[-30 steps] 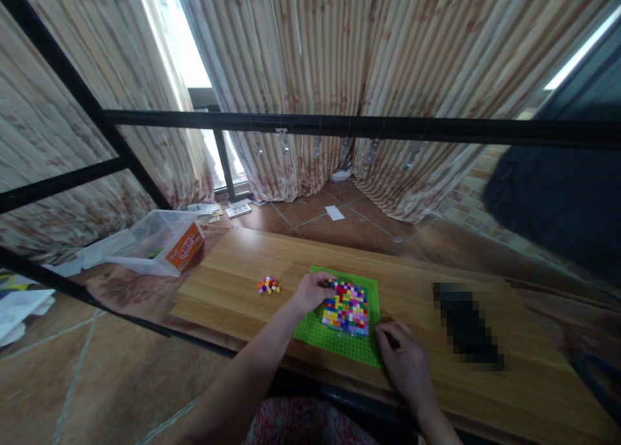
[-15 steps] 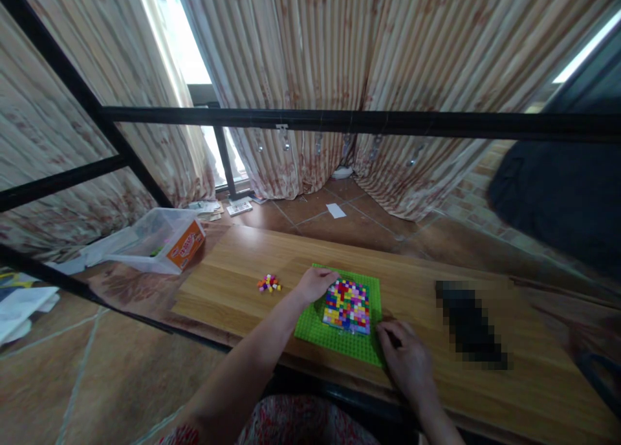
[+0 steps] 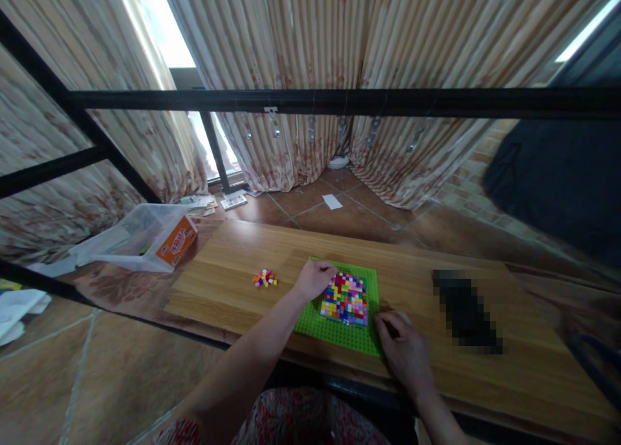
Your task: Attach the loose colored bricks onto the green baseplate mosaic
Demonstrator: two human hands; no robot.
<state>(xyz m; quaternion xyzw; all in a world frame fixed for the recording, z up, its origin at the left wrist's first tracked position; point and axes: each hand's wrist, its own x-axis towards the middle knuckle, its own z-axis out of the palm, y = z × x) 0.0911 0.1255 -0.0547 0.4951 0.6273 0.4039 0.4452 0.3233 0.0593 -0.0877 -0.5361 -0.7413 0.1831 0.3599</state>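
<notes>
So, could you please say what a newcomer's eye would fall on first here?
Probably the multicoloured brick mosaic on the green baseplate, with the left hand at the mosaic's far left corner and the right hand by the baseplate's right edge. Next might come the loose bricks piled farther left on the wooden table.

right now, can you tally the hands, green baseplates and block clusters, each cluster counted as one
Hands (left hand, right hand): 2
Green baseplate: 1
Block clusters (block panel on the baseplate, loose pile): 2
Total: 5
</notes>
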